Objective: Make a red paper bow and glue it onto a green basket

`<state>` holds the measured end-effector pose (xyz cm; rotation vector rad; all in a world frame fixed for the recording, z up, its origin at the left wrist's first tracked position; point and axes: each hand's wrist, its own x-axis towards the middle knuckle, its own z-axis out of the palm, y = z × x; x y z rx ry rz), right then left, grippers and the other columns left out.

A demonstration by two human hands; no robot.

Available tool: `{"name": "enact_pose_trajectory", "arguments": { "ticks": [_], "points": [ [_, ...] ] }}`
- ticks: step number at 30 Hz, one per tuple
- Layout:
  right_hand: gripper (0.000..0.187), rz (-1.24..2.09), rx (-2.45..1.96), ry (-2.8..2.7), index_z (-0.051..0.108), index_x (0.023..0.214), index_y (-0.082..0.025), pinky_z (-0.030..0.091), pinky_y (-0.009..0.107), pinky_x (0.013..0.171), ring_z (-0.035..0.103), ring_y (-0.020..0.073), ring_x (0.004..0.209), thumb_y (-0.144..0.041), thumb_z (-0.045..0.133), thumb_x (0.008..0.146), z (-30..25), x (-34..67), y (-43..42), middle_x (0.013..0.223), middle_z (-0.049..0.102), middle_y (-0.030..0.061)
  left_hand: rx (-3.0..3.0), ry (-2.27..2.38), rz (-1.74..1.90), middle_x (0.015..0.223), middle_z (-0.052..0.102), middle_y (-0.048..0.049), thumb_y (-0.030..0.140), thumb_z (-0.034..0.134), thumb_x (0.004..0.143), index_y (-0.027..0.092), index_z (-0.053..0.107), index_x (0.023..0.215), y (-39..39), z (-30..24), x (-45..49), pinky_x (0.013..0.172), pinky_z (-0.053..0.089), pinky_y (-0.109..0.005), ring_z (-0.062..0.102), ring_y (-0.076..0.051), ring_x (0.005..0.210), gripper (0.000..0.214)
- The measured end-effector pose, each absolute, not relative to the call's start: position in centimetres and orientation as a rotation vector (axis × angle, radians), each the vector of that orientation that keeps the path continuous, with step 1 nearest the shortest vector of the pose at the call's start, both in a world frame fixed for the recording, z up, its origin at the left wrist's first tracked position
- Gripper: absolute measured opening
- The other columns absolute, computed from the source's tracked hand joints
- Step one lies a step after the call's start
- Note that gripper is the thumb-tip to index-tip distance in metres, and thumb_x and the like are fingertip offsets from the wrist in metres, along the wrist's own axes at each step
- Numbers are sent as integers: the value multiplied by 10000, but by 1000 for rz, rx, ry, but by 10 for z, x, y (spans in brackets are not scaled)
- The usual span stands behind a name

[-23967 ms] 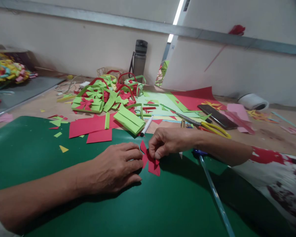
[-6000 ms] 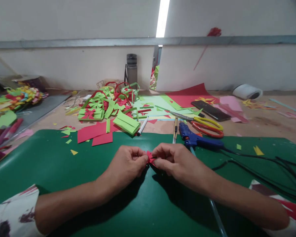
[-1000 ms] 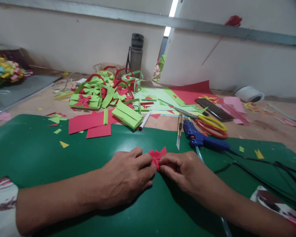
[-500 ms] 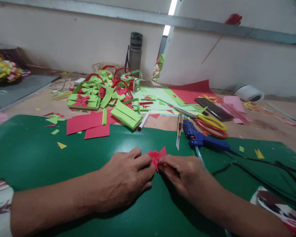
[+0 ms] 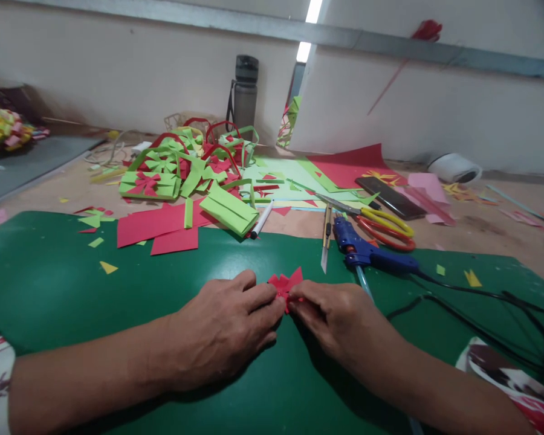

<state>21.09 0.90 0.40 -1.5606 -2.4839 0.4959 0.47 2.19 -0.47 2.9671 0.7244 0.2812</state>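
The left hand [image 5: 231, 323] and the right hand [image 5: 344, 311] hide the sides of the red paper flower [image 5: 281, 284], so its full shape cannot be told. The right forearm [image 5: 417, 374] covers one part of the clear glue stick [image 5: 363, 281]. Toward the far edge of the tabletop [image 5: 494, 235], paper bags [image 5: 167, 184] hide the base of the bottle [image 5: 245, 99], and a colourful heap [image 5: 11, 130] at left is cut off.

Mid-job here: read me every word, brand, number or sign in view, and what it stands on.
None: no text can be read.
Dark bottle, blue glue gun: no legible lettering.
White marker, utility knife: any print is too small to read.
Red paper piece in the right hand: no writing can be made out.
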Motion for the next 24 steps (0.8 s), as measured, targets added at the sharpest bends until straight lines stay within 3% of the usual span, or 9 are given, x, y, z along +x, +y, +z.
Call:
{"name": "enact_pose_trajectory", "arguments": {
  "ticks": [16, 24],
  "points": [
    [307, 470, -1449, -2472, 508, 614, -192, 232, 249, 494, 348, 93, 477, -247, 419, 902, 2, 211, 10, 532, 451, -37, 2978, 721, 263, 1037, 564, -78, 298, 374, 969, 162, 528, 1093, 22, -6, 5, 662, 427, -366, 441, -221, 798, 240],
    [309, 446, -1409, -2478, 543, 616, -189, 234, 244, 502, 360, 88, 484, -264, 448, 899, 0, 212, 14, 533, 464, -44, 2950, 735, 266, 1056, 558, -62, 306, 395, 961, 179, 533, 1074, 23, -7, 5, 643, 415, -363, 429, -220, 789, 220]
  ]
}}
